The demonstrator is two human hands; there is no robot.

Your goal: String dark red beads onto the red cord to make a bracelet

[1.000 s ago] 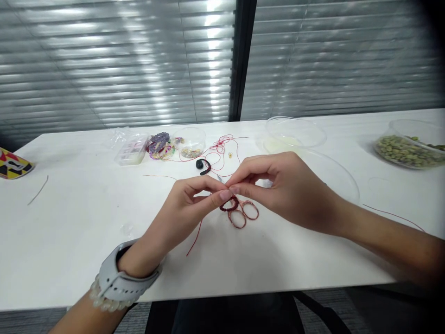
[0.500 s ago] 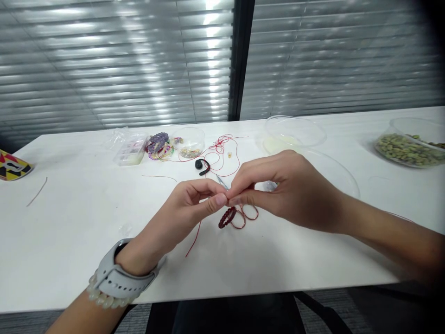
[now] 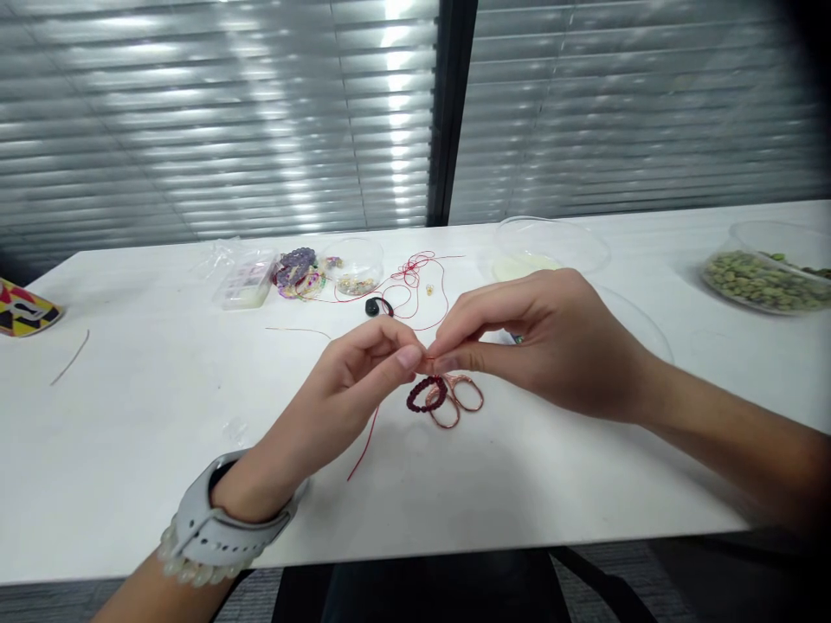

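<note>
In the middle of the frame, the left hand (image 3: 344,398) and the right hand (image 3: 551,346) meet, fingertips almost touching, and both pinch a thin red string (image 3: 431,357). A little ring of dark red beads (image 3: 411,400) is just under the fingertips; I can't tell if it hangs or rests on something. It covers part of the scissors (image 3: 455,394), whose round pinkish handles lie on the white table (image 3: 162,415). A loose red end (image 3: 363,446) pokes down from below the left hand. At the lower left, that arm wears a gray watch band (image 3: 221,528) and pale round beads (image 3: 195,571). Above the hands is a messy red string pile (image 3: 410,272), with purple bead loops (image 3: 297,266) to its left. A clear tub (image 3: 746,231) with green bits sits at the right edge.
</note>
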